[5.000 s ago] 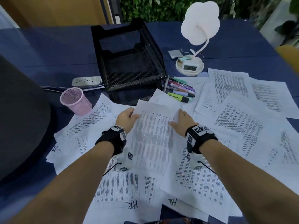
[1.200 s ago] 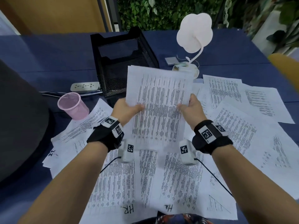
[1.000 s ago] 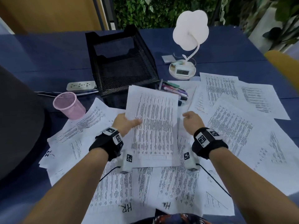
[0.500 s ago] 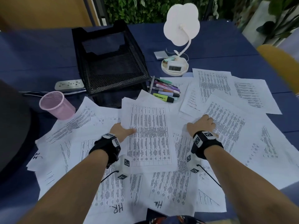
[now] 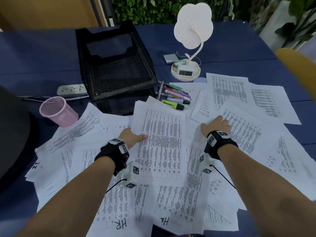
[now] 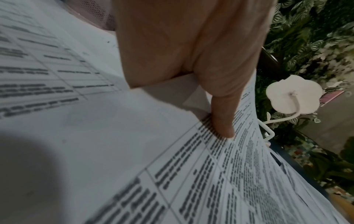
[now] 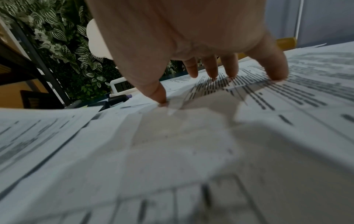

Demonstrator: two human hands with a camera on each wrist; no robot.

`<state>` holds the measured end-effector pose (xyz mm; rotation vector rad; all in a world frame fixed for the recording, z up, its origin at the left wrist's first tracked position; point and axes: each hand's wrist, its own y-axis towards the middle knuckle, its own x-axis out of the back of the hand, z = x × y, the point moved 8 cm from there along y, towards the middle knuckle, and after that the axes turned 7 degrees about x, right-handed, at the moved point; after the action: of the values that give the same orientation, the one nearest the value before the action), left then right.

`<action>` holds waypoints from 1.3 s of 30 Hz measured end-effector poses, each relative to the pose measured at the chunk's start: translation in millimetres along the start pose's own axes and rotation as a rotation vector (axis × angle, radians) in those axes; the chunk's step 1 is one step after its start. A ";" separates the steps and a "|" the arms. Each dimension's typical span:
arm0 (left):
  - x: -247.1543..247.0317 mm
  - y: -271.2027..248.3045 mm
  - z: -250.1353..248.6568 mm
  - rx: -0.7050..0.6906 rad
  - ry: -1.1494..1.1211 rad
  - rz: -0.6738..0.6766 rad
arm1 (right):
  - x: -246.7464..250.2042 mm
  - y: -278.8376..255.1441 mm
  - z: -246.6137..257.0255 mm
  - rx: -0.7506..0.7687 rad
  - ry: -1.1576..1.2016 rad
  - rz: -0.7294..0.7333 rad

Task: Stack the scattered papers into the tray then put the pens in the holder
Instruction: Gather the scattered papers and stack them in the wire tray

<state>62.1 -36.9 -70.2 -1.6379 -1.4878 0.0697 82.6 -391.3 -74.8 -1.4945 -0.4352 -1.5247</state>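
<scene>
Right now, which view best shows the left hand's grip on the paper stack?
Left wrist: the thumb lies on top of the stack, whose edge is tucked under the palm. Head shows the left hand at the stack's left edge, thumb on top, fingers hidden. Right wrist shows only the right hand on another sheet.

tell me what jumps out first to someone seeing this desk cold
Printed sheets sprawl across the near half of the blue table. The left hand pinches a gathered stack at centre; the right hand presses fingertips on a sheet beside it. Behind stand an empty black mesh tray and a white flower-shaped lamp.
</scene>
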 end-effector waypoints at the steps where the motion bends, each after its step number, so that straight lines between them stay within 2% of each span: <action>1: -1.0 1.2 1.2 0.005 0.009 0.007 | 2.1 2.6 0.4 -0.010 0.016 -0.006; 7: 3.9 12.8 13.8 0.076 0.013 0.007 | 8.6 11.0 0.9 -0.014 -0.010 -0.003; 10: 4.6 18.0 16.3 0.091 0.034 0.010 | 9.7 13.2 0.8 0.040 -0.084 -0.002; 13: 3.9 18.0 15.4 0.095 0.060 0.018 | 19.3 13.3 5.6 0.106 0.009 -0.041; 19: 4.9 19.3 18.3 0.115 0.070 0.018 | 68.7 -17.7 75.3 0.500 0.217 -0.266; 23: 5.2 18.8 21.5 0.133 0.059 0.016 | 104.0 -36.9 114.3 0.625 0.191 -0.349; 28: 5.8 16.7 19.5 0.125 0.038 0.007 | 98.9 -61.4 146.7 0.717 0.178 -0.209; 34: 7.4 10.2 13.8 0.142 -0.130 0.010 | 25.9 -85.7 145.3 0.669 0.521 0.161; 36: 7.5 11.9 14.6 0.137 -0.148 0.001 | 20.3 -76.4 133.8 0.624 0.489 0.142; 39: 6.3 6.0 8.8 0.085 -0.147 -0.008 | 15.3 -44.6 98.9 0.469 0.352 0.051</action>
<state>63.4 -26.1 -76.1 -1.5872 -1.5797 0.2503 108.3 -296.7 -25.9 -0.8511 -0.4980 -1.4802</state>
